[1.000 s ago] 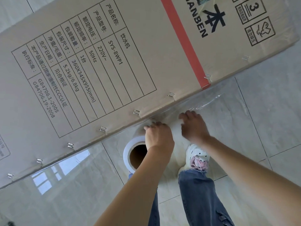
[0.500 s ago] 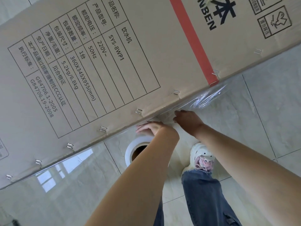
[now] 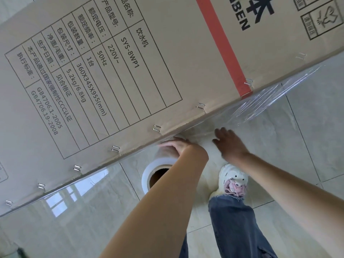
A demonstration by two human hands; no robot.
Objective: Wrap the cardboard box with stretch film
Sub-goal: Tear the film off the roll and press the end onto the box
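Observation:
A large cardboard box (image 3: 167, 58) with a printed spec table and a red stripe fills the upper part of the view, its stapled edge running diagonally. A white stretch film roll (image 3: 158, 165) lies against the box's lower side, its hollow core end facing me. My left hand (image 3: 179, 147) grips the roll near that end. My right hand (image 3: 229, 144) is draped over the roll's far part, fingers spread. Clear film (image 3: 270, 101) stretches from the roll up to the right along the box side, wrinkled and shiny.
The floor (image 3: 307, 136) is glossy pale tile reflecting a window at lower left. My white shoe (image 3: 233, 180) and blue jeans leg (image 3: 236, 226) stand just below the hands, close to the roll.
Both hands and the roll have moved up against the box's edge. More wrinkled film shows stretched out to the right. My right hand's fingers have spread.

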